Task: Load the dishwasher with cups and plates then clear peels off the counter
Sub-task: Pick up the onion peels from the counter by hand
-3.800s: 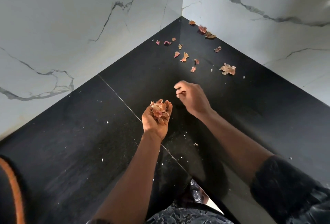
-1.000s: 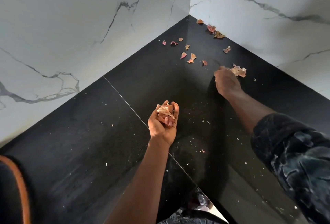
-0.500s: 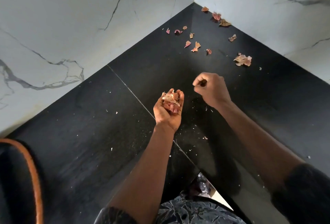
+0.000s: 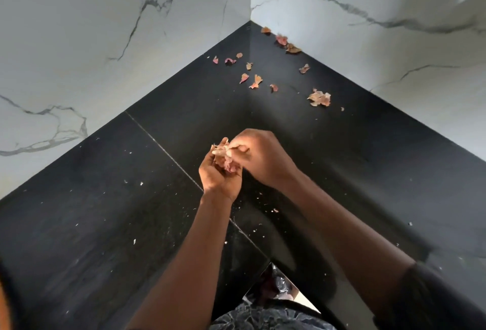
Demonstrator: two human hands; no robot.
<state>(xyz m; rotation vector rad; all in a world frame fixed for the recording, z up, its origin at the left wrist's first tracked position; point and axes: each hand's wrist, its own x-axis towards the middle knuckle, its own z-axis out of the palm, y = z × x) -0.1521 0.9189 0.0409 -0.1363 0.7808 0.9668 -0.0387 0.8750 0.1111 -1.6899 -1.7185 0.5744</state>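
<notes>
Over the middle of the black table [image 4: 105,211], the left hand [image 4: 218,174] is held palm up as a cup, its fingers [image 4: 224,142] curled up round a heap of peels [image 4: 223,157], papery, pink and tan. The right hand [image 4: 263,157] comes in from the right and touches the left, knuckles up, with thumb and fingers bunched and pinching at the top of that heap; whether they hold a separate scrap I cannot tell. In the far corner, where two white marble walls [image 4: 105,27] meet, loose peels [image 4: 255,81] lie scattered on the table. A few sit right against the foot of the right wall, and a larger clump [image 4: 319,98] lies further right, apart from the rest and well away from the hands. A thin seam [image 4: 157,143] runs diagonally across the table and passes beneath the left hand. Small pale crumbs [image 4: 140,183] dot the near surface. A dark patterned garment [image 4: 263,319] shows at the near edge.
</notes>
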